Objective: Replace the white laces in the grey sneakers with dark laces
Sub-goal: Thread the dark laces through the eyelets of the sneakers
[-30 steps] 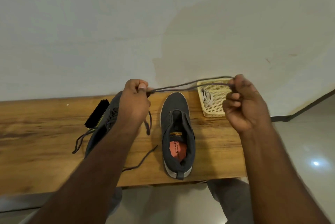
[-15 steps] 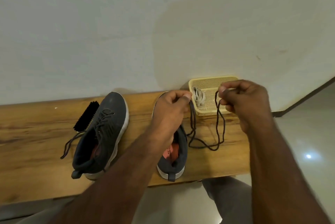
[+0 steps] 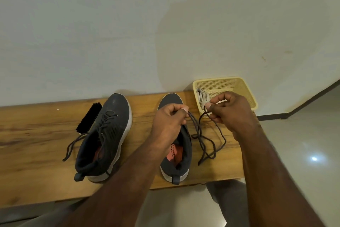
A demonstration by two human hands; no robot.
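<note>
Frame centre-right: left hand and right hand each pinch the dark lace, now slack, no longer taut; it droops onto the bench beside the unlaced sneaker. Threading prob. next. Laced sneaker at left.

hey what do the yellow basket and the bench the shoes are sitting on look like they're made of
Basket: looks like moulded plastic, pale yellow and matt, with fine mesh perforations across its walls. Bench: looks like wood or a wood-look laminate, brown with streaky grain and a slight sheen; which of the two, the picture cannot settle.
</note>
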